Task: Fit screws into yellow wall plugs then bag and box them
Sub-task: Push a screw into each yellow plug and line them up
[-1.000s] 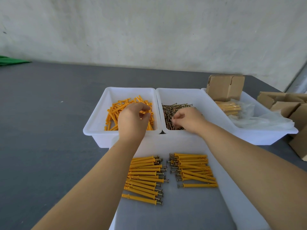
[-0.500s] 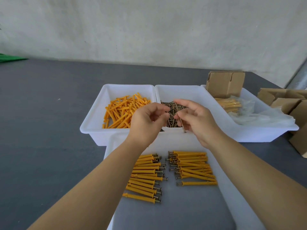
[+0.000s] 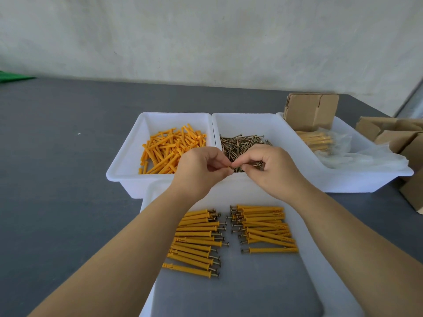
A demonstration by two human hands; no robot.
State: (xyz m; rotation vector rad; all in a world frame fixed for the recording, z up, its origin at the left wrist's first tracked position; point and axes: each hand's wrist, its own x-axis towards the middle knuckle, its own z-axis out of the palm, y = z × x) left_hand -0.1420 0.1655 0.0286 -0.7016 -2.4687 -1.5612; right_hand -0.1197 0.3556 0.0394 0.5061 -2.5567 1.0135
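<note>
The person's left hand (image 3: 198, 172) and right hand (image 3: 272, 170) meet fingertip to fingertip above the front rims of two white plastic bins. The left hand's fingers are curled in, and what they hold is hidden from view; the right hand pinches a thin dark metal screw (image 3: 238, 166) between thumb and forefinger, its end touching the left fingertips. Behind the left hand, the left white plastic bin (image 3: 128, 161) holds a loose heap of yellow plastic wall plugs (image 3: 169, 146). The white bin just beside it (image 3: 270, 124) holds a pile of brownish metal screws (image 3: 242, 143). Nearer the person, a shallow white tray (image 3: 306, 252) carries two rows of yellow plugs with screws already fitted (image 3: 196, 241), screw heads facing the gap between the rows. To the right, a third white bin (image 3: 357, 179) contains a brown cardboard box (image 3: 309, 113) and clear plastic bags of plugs (image 3: 320, 140). More cardboard boxes (image 3: 398, 136) sit on the grey table (image 3: 57, 179) at the far right.
</note>
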